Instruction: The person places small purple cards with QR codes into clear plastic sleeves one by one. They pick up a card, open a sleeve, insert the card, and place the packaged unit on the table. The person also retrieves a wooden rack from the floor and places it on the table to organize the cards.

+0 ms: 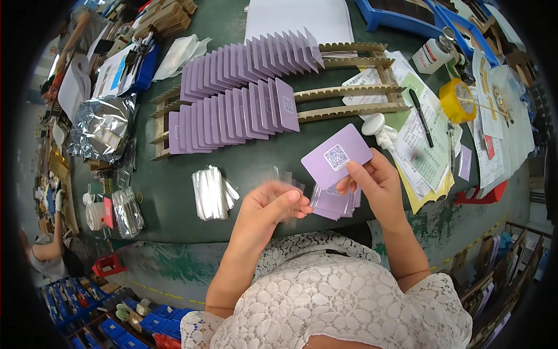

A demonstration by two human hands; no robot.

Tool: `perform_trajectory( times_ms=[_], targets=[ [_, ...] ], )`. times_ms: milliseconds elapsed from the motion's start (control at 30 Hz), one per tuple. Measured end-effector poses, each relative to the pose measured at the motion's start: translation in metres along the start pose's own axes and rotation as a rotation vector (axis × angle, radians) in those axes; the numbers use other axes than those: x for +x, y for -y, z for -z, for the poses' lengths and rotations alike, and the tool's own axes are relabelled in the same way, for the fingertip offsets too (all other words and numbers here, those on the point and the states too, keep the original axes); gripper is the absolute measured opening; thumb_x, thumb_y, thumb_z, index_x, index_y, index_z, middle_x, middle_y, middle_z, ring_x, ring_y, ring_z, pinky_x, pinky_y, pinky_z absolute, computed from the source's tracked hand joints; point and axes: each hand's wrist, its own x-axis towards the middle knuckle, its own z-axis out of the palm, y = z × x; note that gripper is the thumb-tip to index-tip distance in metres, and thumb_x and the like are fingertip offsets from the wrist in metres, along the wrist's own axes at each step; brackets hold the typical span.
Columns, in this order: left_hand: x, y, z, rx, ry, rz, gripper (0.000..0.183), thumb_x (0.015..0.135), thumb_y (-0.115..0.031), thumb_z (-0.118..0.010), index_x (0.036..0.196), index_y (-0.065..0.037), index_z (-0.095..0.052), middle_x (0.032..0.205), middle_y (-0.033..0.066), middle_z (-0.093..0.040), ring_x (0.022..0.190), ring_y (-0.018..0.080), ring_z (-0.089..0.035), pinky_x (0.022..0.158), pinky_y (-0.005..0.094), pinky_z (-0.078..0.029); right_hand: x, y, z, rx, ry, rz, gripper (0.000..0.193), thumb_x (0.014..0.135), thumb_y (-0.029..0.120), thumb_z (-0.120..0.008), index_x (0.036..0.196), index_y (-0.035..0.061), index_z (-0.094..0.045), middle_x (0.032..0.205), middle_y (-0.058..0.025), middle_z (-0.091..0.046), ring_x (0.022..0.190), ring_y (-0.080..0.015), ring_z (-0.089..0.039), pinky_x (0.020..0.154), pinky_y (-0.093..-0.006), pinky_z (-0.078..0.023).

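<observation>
My right hand (378, 185) pinches a light purple card (331, 152) with a square printed code on it, thumb on its face. Under that hand, a loose pile of similar purple cards (334, 205) lies at the table's near edge. My left hand (273, 203) is closed at thumb and fingertips, just left of the pile; blurred clear film shows behind its fingers, and what it pinches, if anything, is too faint to name. Beyond my hands, two rows of purple cards (232, 116) stand on edge in notched racks (354, 96). A bundle of clear film strips (213, 195) lies to the left.
Papers with a black pen (421, 116) lie at right, near a yellow tape roll (457, 100) and a white bottle (433, 53). A small white figure (379, 129) sits by the rack. Silvery film (102, 128) is at left. Another person (49, 247) is at far left.
</observation>
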Motion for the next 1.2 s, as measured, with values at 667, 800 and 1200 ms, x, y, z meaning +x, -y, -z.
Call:
perform_trajectory(
  times_ms=[667,800,1200],
  targets=[
    [0.002,0.007,-0.010,0.093,0.093,0.081,0.020,0.085,-0.017,-0.066,0.093,0.001,-0.061,0.091,0.0134,-0.066,0.085,0.0220,-0.066,0.072,0.0280,-0.052,-0.005,0.003,-0.009,0.096,0.028,0.030,0.014,0.093,0.008,-0.054,0.103,-0.0027,-0.054,0.077,-0.0099,-0.065,0.067,-0.0116,-0.062,0.062,-0.0230,-0.048],
    [0.004,0.008,-0.007,0.000,-0.005,0.057,0.020,0.088,-0.018,-0.061,0.096,0.001,-0.059,0.084,0.0099,-0.063,0.073,0.0188,-0.063,0.062,0.0249,-0.048,-0.008,0.002,-0.010,0.070,0.014,0.003,0.013,0.092,0.007,-0.054,0.101,-0.0026,-0.054,0.077,-0.0096,-0.065,0.067,-0.0116,-0.061,0.062,-0.0228,-0.048],
    [0.012,-0.006,-0.022,0.146,-0.115,-0.158,0.017,0.088,-0.017,-0.064,0.094,-0.003,-0.056,0.063,-0.0054,-0.046,0.050,0.0007,-0.031,0.043,0.0199,-0.022,-0.020,-0.004,-0.026,-0.118,0.043,0.064,0.011,0.092,0.007,-0.054,0.097,-0.0031,-0.054,0.076,-0.0096,-0.064,0.067,-0.0117,-0.061,0.062,-0.0238,-0.049]
  ],
)
